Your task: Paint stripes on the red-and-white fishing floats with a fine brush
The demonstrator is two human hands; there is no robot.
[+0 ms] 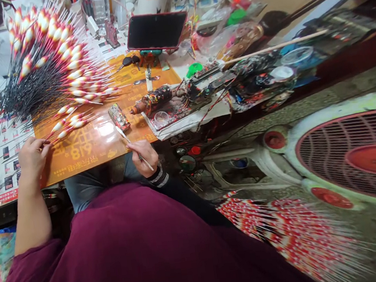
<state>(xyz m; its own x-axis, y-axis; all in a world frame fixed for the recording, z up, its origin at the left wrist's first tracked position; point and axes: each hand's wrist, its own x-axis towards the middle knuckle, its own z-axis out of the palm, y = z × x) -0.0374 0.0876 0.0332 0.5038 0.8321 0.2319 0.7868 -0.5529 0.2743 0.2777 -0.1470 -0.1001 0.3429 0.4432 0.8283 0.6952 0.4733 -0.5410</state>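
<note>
A white-and-red electric fan [352, 154] stood beyond the orange-papered counter [102, 146], above a red-banded sheaf of white-stemmed floats [287, 234]. One dense sheaf of red-and-white, black-stemmed floats [51, 70], too many to count, fanned across the counter's far left. At its near left edge, the left grip [32, 158] clenched a few floats [67, 126]; the right grip [144, 157] held one slender white-handled brush [122, 135]. A slip could have snapped thin stems.
</note>
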